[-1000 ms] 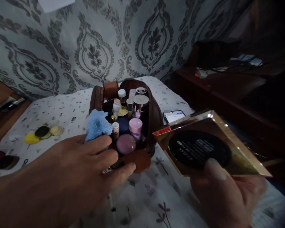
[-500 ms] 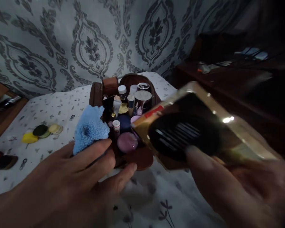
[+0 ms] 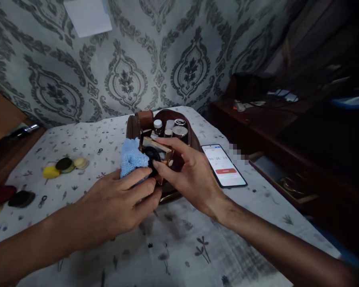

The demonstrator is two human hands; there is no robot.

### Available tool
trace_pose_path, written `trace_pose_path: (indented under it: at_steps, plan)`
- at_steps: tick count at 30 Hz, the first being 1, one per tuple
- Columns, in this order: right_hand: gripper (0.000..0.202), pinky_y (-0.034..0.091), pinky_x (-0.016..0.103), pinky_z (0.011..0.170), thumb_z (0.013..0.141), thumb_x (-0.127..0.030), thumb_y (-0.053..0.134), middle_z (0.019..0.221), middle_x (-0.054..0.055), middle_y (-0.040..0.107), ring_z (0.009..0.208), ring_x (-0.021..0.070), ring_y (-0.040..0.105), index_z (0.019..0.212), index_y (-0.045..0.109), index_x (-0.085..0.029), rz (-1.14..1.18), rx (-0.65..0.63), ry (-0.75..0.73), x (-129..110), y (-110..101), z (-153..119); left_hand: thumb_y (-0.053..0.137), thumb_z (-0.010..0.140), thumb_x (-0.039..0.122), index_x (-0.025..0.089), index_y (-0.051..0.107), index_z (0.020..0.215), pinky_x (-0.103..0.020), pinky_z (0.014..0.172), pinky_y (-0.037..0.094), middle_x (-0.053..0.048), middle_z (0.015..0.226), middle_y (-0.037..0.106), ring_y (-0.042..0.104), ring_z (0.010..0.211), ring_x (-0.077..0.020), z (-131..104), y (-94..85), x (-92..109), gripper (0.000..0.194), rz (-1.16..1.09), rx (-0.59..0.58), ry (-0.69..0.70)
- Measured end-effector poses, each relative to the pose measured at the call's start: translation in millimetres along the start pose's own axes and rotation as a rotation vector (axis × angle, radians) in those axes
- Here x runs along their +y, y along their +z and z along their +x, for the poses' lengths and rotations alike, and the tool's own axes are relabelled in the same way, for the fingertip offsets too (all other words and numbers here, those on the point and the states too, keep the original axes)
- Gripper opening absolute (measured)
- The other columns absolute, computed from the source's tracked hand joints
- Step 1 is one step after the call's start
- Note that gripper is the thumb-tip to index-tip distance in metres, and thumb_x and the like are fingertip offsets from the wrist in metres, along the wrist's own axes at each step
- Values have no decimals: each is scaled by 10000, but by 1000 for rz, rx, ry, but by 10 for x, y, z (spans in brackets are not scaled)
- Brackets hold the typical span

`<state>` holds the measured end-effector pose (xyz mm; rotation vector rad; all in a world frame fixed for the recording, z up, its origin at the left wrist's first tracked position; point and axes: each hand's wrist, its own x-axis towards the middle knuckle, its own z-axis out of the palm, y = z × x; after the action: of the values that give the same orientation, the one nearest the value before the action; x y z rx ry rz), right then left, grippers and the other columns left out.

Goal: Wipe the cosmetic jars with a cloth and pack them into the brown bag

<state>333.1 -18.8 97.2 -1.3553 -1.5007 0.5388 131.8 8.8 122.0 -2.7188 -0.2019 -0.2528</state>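
Observation:
A brown bag (image 3: 133, 126) stands open on the patterned cloth, with a white-capped bottle (image 3: 158, 126) and round silver-lidded jars (image 3: 180, 133) inside. My right hand (image 3: 187, 171) grips a gold and black box (image 3: 158, 149) between thumb and fingers, inside the bag's opening. At the bag's left front, my left hand (image 3: 122, 199) has its fingers curled against a fluffy light blue cloth (image 3: 131, 157) and the bag's near side. The fingertips and thumb of that hand are partly hidden.
A phone (image 3: 224, 165) with a lit screen lies right of the bag. Yellow, dark and cream round items (image 3: 65, 165) lie left, with red and black ones (image 3: 21, 199) nearer. An open drawer (image 3: 269, 171) is at the right; patterned fabric hangs behind.
My right hand has brought the gold and black box leftward and away from the camera, into the bag. The view has shifted, and the phone now shows. My left hand stays by the blue cloth.

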Motion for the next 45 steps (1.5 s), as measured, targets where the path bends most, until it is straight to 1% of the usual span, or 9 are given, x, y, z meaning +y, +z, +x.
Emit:
trace_pose_path:
  at_steps: [5, 14, 18, 26, 30, 32, 36, 40, 45]
  plan:
    - [386, 576, 343, 871, 898, -279, 617, 1170, 61, 760, 1003, 235, 738, 1272, 673, -203, -85, -63, 1, -7, -9, 0, 525, 963, 108, 158, 668, 1168, -293, 811, 571, -94, 1205, 712, 558, 1287, -249, -54, 29, -76, 254, -31, 64, 43]
    - [383, 576, 329, 875, 903, -248, 616, 1124, 40, 777, 992, 224, 738, 1278, 683, -203, -6, -72, 2, 33, 28, 3, 529, 964, 105, 148, 683, 1078, -314, 862, 604, -108, 1256, 701, 557, 1320, -264, -117, 96, -147, 197, -116, 126, 40]
    - [339, 555, 308, 839, 873, -198, 637, 1046, 38, 788, 945, 224, 734, 1203, 712, -217, -99, -132, 8, 53, 89, 6, 521, 958, 82, 143, 686, 1081, -326, 882, 605, -120, 1241, 707, 549, 1335, -269, -126, 107, -111, 214, -140, 156, 4]
    - [210, 471, 272, 698, 916, -163, 554, 876, 35, 728, 778, 177, 675, 1100, 654, -176, -247, -387, -106, -59, -148, 59, 537, 948, 67, 141, 684, 1065, -326, 867, 612, -112, 1239, 711, 568, 1318, -270, -136, 106, -112, 202, -152, 160, 11]
    - [364, 472, 248, 677, 815, -112, 674, 832, -16, 685, 775, 156, 653, 1159, 575, -179, -159, -658, -125, -73, -242, 313, 544, 947, 72, 143, 690, 1044, -332, 917, 597, -118, 1235, 712, 555, 1333, -267, -134, 107, -112, 189, -167, 166, 3]
    - [438, 467, 232, 632, 753, -93, 719, 782, -38, 661, 746, 150, 645, 1156, 566, -172, -129, -781, -113, -72, -229, 474, 532, 951, 74, 143, 693, 1041, -358, 956, 586, -122, 1234, 712, 554, 1334, -266, -135, 108, -107, 197, -178, 175, 2]
    - [351, 433, 208, 533, 634, -73, 782, 686, -68, 622, 659, 132, 614, 932, 627, -175, -168, -920, -62, -100, -130, 711, 536, 937, 54, 142, 693, 1041, -389, 997, 570, -126, 1239, 711, 549, 1341, -268, -146, 99, -100, 208, -194, 178, -4]
    - [202, 462, 232, 544, 611, -52, 784, 599, -37, 640, 612, 151, 636, 724, 656, -160, -272, -1023, 29, -212, -29, 816, 539, 928, 38, 146, 691, 1073, -394, 995, 571, -125, 1259, 704, 540, 1352, -271, -145, 85, -102, 236, -195, 159, -1]
    - [210, 502, 254, 481, 593, -97, 834, 497, -33, 610, 498, 157, 627, 595, 633, -158, -449, -1181, 184, -315, 103, 915, 517, 933, 24, 156, 689, 1073, -372, 994, 565, -106, 1247, 711, 551, 1338, -257, -149, 110, -102, 258, -184, 174, -25]
